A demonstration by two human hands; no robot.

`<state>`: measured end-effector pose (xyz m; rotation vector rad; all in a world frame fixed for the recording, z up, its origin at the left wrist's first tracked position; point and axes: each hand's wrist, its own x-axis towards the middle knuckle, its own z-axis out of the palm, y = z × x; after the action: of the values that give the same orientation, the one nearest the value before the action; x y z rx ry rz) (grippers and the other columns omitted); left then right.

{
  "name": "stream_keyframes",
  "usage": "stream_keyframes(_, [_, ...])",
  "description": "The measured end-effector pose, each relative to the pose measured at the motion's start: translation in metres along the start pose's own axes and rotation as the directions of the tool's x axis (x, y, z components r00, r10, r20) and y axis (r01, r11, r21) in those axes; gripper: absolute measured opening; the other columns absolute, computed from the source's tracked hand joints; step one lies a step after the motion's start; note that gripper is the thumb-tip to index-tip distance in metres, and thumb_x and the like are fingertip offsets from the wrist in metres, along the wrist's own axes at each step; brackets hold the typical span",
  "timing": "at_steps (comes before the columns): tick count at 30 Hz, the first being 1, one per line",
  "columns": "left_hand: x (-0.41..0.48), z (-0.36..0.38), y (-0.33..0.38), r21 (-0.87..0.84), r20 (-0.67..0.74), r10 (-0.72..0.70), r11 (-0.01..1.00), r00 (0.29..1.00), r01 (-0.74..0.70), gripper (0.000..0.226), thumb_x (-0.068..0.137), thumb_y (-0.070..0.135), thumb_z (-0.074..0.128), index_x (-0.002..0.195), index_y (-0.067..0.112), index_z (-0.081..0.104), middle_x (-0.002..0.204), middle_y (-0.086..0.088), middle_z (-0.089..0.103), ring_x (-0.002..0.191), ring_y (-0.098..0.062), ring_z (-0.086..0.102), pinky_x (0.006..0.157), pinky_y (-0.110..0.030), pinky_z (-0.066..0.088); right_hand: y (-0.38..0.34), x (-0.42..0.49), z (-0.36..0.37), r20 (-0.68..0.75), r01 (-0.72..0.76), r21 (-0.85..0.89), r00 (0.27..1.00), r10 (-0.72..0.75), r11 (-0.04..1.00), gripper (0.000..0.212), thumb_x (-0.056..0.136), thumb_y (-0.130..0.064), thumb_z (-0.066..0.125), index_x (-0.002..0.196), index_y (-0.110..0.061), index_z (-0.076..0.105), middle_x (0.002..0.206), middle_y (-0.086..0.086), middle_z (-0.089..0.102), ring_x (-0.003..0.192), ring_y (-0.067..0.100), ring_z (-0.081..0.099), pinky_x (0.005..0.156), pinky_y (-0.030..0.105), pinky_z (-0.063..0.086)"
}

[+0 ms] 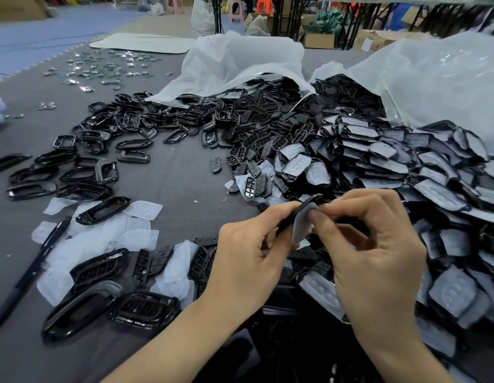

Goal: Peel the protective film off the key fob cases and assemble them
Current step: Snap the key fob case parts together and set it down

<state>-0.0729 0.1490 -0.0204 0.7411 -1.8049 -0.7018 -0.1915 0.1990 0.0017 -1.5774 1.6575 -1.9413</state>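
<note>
Head view: over the bench's (185, 183) near edge, left hand (248, 255) grips a key fob case (309, 202), long axis rising rightward; right hand (378, 252) fingers (319, 217) pinch its film (301, 229) directly between both hands.

No text, label, brand or number can be read on anything here.

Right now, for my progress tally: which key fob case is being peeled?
The key fob case in the left hand; only its white film is pinched by the right hand.
</note>
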Motion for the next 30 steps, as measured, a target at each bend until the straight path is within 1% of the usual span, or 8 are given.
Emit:
stream_keyframes(3, [0.000, -0.001, -0.001, -0.017, 0.025, -0.018, 1.000, 1.000, 0.019, 0.030, 0.091, 0.021, 0.056, 0.116, 0.035, 0.063, 0.057, -0.001, 0.060, 0.051, -0.006, 0.057, 0.054, -0.026, 0.052, 0.001, 0.003, 0.000, 0.033, -0.152, 0.117, 0.988, 0.150, 0.981, 0.022, 0.076, -0.012, 0.077, 0.072, -0.030, 0.063, 0.086, -0.004, 0.061, 0.078, 0.012, 0.063, 0.064, 0.011, 0.049])
stream_keyframes(6, [-0.001, -0.001, -0.004, -0.111, 0.116, -0.125, 0.984, 0.985, 0.138, 0.033, 0.092, 0.019, 0.056, 0.119, 0.038, 0.059, 0.070, -0.023, 0.065, 0.064, -0.038, 0.064, 0.062, -0.046, 0.056, 0.003, 0.007, -0.002, 0.097, -0.299, 0.225, 0.954, 0.284, 0.927, 0.017, 0.072, -0.013, 0.077, 0.070, -0.026, 0.066, 0.083, -0.001, 0.064, 0.073, 0.013, 0.062, 0.063, 0.023, 0.054])
stream_keyframes(9, [-0.001, -0.001, -0.005, -0.165, 0.163, -0.175, 0.966, 0.971, 0.201, 0.036, 0.091, 0.019, 0.056, 0.120, 0.040, 0.057, 0.075, -0.031, 0.063, 0.070, -0.046, 0.064, 0.067, -0.053, 0.056, 0.001, 0.011, -0.004, 0.187, -0.421, 0.302, 0.906, 0.380, 0.855, 0.015, 0.066, -0.017, 0.076, 0.071, -0.022, 0.063, 0.072, -0.005, 0.065, 0.067, 0.012, 0.061, 0.060, 0.024, 0.054])
stream_keyframes(12, [0.000, -0.002, -0.005, -0.157, 0.203, -0.170, 0.966, 0.964, 0.203, 0.034, 0.092, 0.019, 0.057, 0.121, 0.036, 0.060, 0.070, -0.029, 0.063, 0.067, -0.042, 0.064, 0.067, -0.048, 0.057, 0.000, 0.014, -0.007, 0.274, -0.526, 0.387, 0.850, 0.450, 0.758, 0.020, 0.059, -0.019, 0.073, 0.077, -0.023, 0.064, 0.068, -0.008, 0.063, 0.060, 0.005, 0.059, 0.054, 0.017, 0.050])
stream_keyframes(16, [0.001, -0.005, -0.005, -0.191, 0.281, -0.167, 0.955, 0.945, 0.225, 0.032, 0.093, 0.009, 0.057, 0.120, 0.024, 0.065, 0.081, -0.006, 0.075, 0.078, -0.015, 0.073, 0.071, -0.034, 0.060, 0.002, 0.019, -0.011, 0.363, -0.588, 0.385, 0.805, 0.469, 0.711, 0.019, 0.064, -0.006, 0.069, 0.075, -0.020, 0.073, 0.064, -0.007, 0.062, 0.055, 0.003, 0.056, 0.048, 0.015, 0.047])
stream_keyframes(22, [0.004, -0.006, 0.002, -0.383, 0.439, -0.274, 0.804, 0.855, 0.455, 0.023, 0.090, 0.019, 0.060, 0.108, 0.031, 0.068, 0.088, 0.001, 0.075, 0.081, -0.015, 0.073, 0.066, -0.026, 0.058, 0.011, 0.022, -0.016, 0.453, -0.739, 0.359, 0.672, 0.585, 0.570, 0.019, 0.051, -0.019, 0.072, 0.070, -0.013, 0.071, 0.064, 0.002, 0.063, 0.051, 0.007, 0.050, 0.045, 0.016, 0.042])
stream_keyframes(26, [0.004, -0.006, 0.004, -0.423, 0.468, -0.321, 0.737, 0.823, 0.528, 0.023, 0.086, 0.028, 0.061, 0.108, 0.025, 0.067, 0.091, -0.005, 0.075, 0.083, -0.019, 0.073, 0.066, -0.025, 0.057, 0.011, 0.020, -0.013, 0.429, -0.718, 0.319, 0.692, 0.581, 0.619, 0.014, 0.052, -0.029, 0.073, 0.065, -0.022, 0.073, 0.062, -0.003, 0.061, 0.050, 0.005, 0.050, 0.045, 0.015, 0.040])
stream_keyframes(30, [0.004, -0.006, 0.004, -0.403, 0.479, -0.330, 0.740, 0.813, 0.538, 0.020, 0.089, 0.019, 0.060, 0.108, 0.020, 0.067, 0.092, -0.008, 0.075, 0.083, -0.019, 0.073, 0.066, -0.025, 0.058, 0.014, 0.019, -0.015, 0.440, -0.701, 0.252, 0.697, 0.566, 0.667, 0.015, 0.058, -0.028, 0.071, 0.070, -0.019, 0.071, 0.069, 0.002, 0.063, 0.060, 0.010, 0.054, 0.053, 0.022, 0.043])
